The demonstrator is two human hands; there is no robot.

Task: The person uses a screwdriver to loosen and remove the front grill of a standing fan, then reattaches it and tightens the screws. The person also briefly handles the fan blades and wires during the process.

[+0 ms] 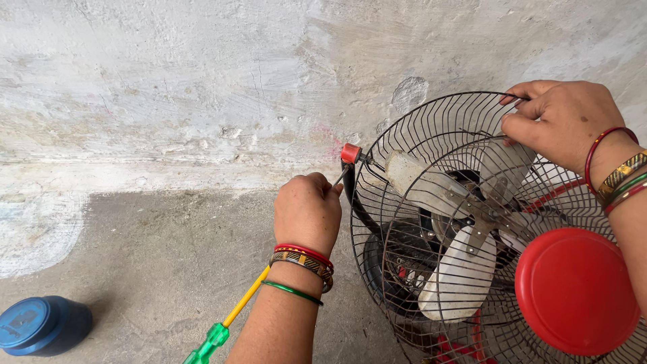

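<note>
Rough concrete floor (155, 256) and wall back a black wire fan guard (431, 222). Left hand (308, 210) is clenched at the guard's red clip (350, 153); right hand (561, 121) grasps the guard's upper rim, a screwdriver (229, 321) lying below the left wrist.

Our left hand (308, 210) sits just left of the fan's wire guard (431, 121), closed around a screwdriver (229, 322) whose handle trails back beneath our wrist, its tip up at the clip (350, 154) on the guard's left rim. Our right hand (559, 121) grips the guard's upper right edge. Inside the guard lie the fan blades (458, 269), behind the hub cap (576, 291). Far left on the floor (148, 256) stands a jar (42, 326); the wall (202, 87) rises behind everything.
</note>
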